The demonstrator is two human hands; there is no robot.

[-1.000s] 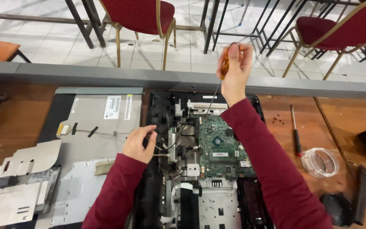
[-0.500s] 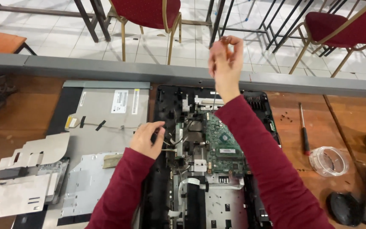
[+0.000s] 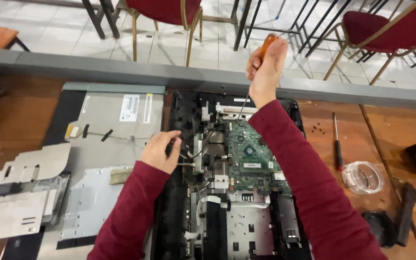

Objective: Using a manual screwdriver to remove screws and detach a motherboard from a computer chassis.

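Unscrewing step, by the look: right hand (image 3: pixel 265 67) is gripping an orange-handled screwdriver (image 3: pixel 267 42) upright over the green circuit board (image 3: pixel 251 154) in the open black case (image 3: pixel 179 202) while left hand (image 3: pixel 160 151), fingers curled, is pinching cables (image 3: pixel 196 149); next calls for steady downward pressure.

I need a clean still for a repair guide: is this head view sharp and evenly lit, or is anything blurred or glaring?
Head view: even, soft light with faint shadows; the green circuit board and left hand are fairly sharp; the right hand and its orange-handled screwdriver look slightly soft; mild sheen on the tiled floor; wide-angle bending of the grey table edge.
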